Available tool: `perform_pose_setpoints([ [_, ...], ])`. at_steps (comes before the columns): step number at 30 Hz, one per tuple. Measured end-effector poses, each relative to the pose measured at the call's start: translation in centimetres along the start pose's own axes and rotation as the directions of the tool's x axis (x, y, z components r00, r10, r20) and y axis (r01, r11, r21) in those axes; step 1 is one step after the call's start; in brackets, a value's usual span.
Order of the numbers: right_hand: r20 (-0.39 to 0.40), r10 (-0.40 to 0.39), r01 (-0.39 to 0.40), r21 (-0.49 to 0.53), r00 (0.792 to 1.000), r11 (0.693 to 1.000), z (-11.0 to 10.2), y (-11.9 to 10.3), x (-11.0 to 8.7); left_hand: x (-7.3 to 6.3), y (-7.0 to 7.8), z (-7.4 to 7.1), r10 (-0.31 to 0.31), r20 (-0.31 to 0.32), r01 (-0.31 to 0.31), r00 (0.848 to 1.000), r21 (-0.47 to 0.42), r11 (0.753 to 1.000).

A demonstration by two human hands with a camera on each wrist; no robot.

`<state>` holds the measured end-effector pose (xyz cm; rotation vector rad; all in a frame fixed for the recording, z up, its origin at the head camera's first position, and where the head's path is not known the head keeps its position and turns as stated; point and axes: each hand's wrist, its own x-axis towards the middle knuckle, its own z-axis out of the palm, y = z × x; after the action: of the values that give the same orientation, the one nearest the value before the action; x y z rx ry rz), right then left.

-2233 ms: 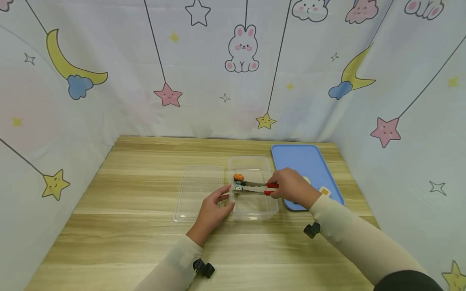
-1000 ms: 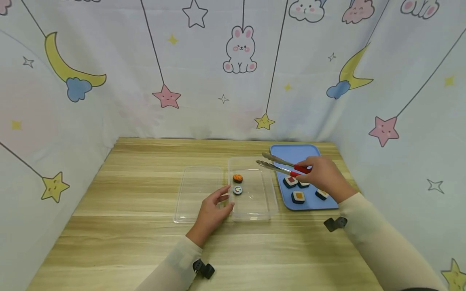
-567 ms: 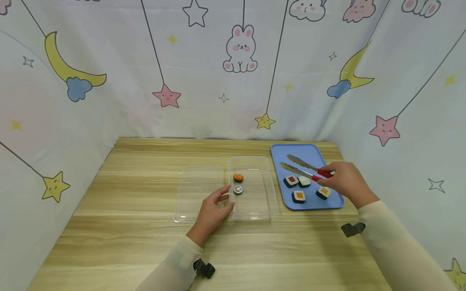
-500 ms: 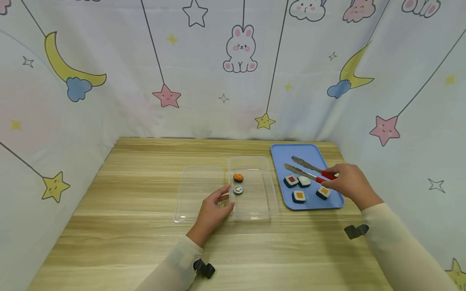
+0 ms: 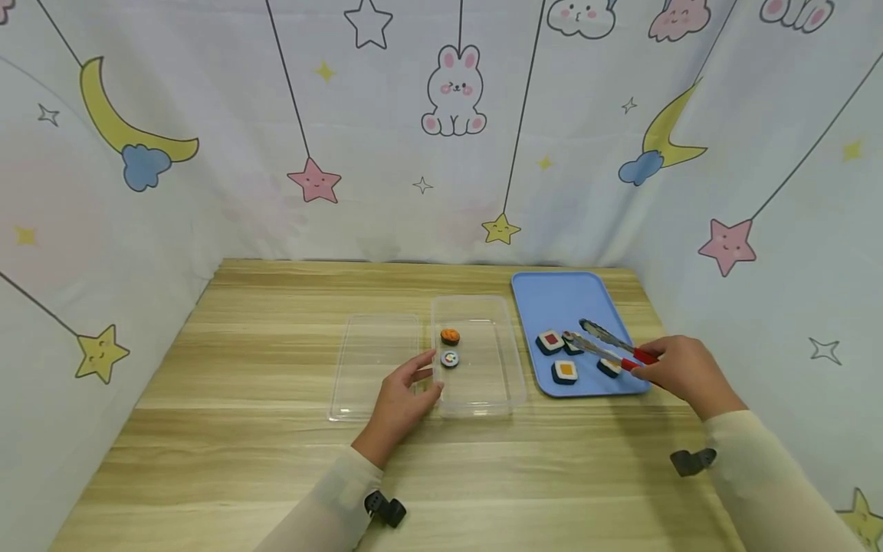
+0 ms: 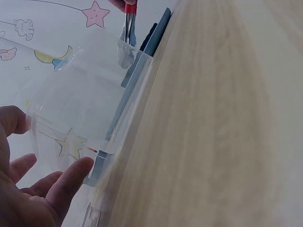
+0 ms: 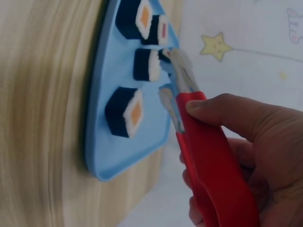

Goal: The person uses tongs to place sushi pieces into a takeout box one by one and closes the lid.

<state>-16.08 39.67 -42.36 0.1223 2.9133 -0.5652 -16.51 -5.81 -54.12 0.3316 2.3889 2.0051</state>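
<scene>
My left hand [image 5: 403, 399] rests its fingertips and thumb against the left wall of a clear plastic container [image 5: 483, 402]. Its fingers look loosely extended in the left wrist view. Inside the container sit an orange-topped sushi piece [image 5: 450, 336] and a round white sushi roll [image 5: 450, 359]. With my right hand [image 5: 690, 374] I grip red-handled metal tongs [image 7: 213, 161], arms spread apart, low over a blue tray [image 5: 559, 295]. Beneath and beside the tong tips lie a red-centred sushi piece [image 5: 549, 342], a white-topped one [image 7: 147, 65] and two orange-centred ones, one nearer [image 5: 564, 372], one partly covered [image 5: 608, 368].
A clear lid [image 5: 375, 368] lies flat left of the container. The wooden table [image 5: 441, 475] extends in front and to the left. A patterned cloth [image 5: 386, 207] hangs around the back and sides. In the right wrist view, a small dark piece [image 7: 164, 53] shows partly behind the tongs.
My right hand has moved the tongs from inside the container to the right over the tray, then lowered them toward the sushi. The round roll stays in the container. My left hand keeps its place.
</scene>
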Motion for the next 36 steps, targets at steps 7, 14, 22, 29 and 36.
perform_pose_setpoints([
  [7,-0.010,-0.024,0.024,0.002,1.000,1.000,0.15,0.37,-0.32,-0.13,0.50,0.03,-0.010,-0.010,0.010,1.000,-0.012,1.000],
  [14,0.013,-0.031,0.031,0.012,0.999,0.999,0.05,0.33,-0.87,-0.03,0.16,-0.02,-0.003,-0.009,0.003,1.000,0.004,1.000],
  [22,0.015,-0.023,0.022,0.029,1.000,0.999,0.64,0.29,-0.90,-0.01,-0.16,0.05,-0.001,-0.017,0.001,1.000,-0.022,1.000],
  [29,-0.020,-0.041,0.041,0.002,0.999,0.999,0.97,0.10,-0.83,-0.01,-0.05,0.16,-0.001,-0.010,0.001,1.000,-0.020,1.000],
  [36,-0.034,-0.058,0.058,-0.007,0.998,0.998,0.98,0.08,-0.82,-0.02,0.27,0.15,-0.009,-0.014,0.008,1.000,-0.033,0.999],
])
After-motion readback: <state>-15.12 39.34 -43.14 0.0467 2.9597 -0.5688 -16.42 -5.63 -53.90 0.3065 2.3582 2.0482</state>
